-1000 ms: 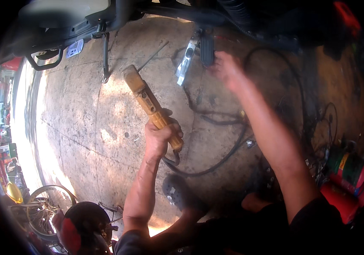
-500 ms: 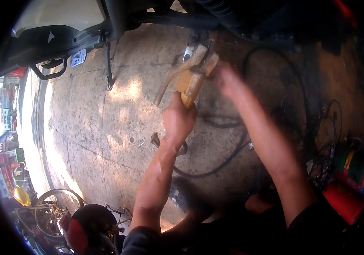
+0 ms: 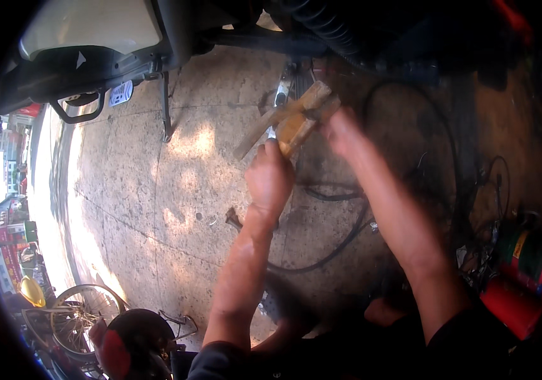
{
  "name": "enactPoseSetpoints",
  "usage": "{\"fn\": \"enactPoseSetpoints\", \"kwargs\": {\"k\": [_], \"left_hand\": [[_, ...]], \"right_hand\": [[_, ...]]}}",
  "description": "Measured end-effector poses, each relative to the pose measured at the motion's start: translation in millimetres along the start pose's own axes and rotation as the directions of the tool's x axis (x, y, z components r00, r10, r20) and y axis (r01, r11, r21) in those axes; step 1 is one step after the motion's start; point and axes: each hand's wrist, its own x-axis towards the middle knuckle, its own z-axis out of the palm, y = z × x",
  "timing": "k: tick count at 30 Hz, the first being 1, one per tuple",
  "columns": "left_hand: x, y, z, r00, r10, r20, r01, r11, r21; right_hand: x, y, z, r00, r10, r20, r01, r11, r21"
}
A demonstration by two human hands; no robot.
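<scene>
My left hand (image 3: 271, 180) is closed around what looks like the near end of a silver metal bar (image 3: 280, 95), which runs away from it toward the dark underside of a vehicle. Across the bar lie rough wooden pieces: a long stick (image 3: 257, 135) and a thicker yellowish block (image 3: 295, 130). The block's near end is right beside my left fingers. My right hand (image 3: 340, 134), smeared by motion, is at the far right end of the wood; its fingers are partly hidden, and I cannot tell whether it grips the wood.
Overhead stands the vehicle (image 3: 90, 28), with a black step (image 3: 81, 111) and a stand leg (image 3: 166, 114) down on the concrete. A black hose (image 3: 321, 261) curves across the floor. A hammer-like tool (image 3: 233, 218) shows beside my left forearm. At right is a red cylinder (image 3: 511, 301); at lower left, a wheel (image 3: 87, 316).
The wooden pieces have tilted to the right, and the block has swung off the front of my left hand. More of the silver bar shows. My right hand has moved slightly down.
</scene>
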Motion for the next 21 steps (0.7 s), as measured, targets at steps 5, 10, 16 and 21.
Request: {"fn": "enactPoseSetpoints", "kwargs": {"k": [5, 10, 16, 21], "left_hand": [[-9, 28, 7, 0.966, -0.229, 0.118, 0.238, 0.969, -0.066], [-5, 31, 6, 0.917, -0.341, 0.209, 0.4, 0.785, -0.472], [-8, 16, -8, 0.969, -0.222, 0.111, 0.243, 0.94, -0.241], [-16, 16, -10, 0.99, -0.132, 0.048, 0.139, 0.966, -0.216]], "right_hand": [[1, 2, -5, 0.999, 0.037, -0.025, -0.038, 0.999, -0.021], [20, 13, -17, 0.998, 0.042, 0.038, -0.043, 0.999, 0.017], [11, 13, -10, 1.0, 0.006, 0.028, -0.007, 1.0, 0.025], [10, 11, -11, 0.998, -0.043, 0.042, 0.042, 0.999, 0.023]]}}
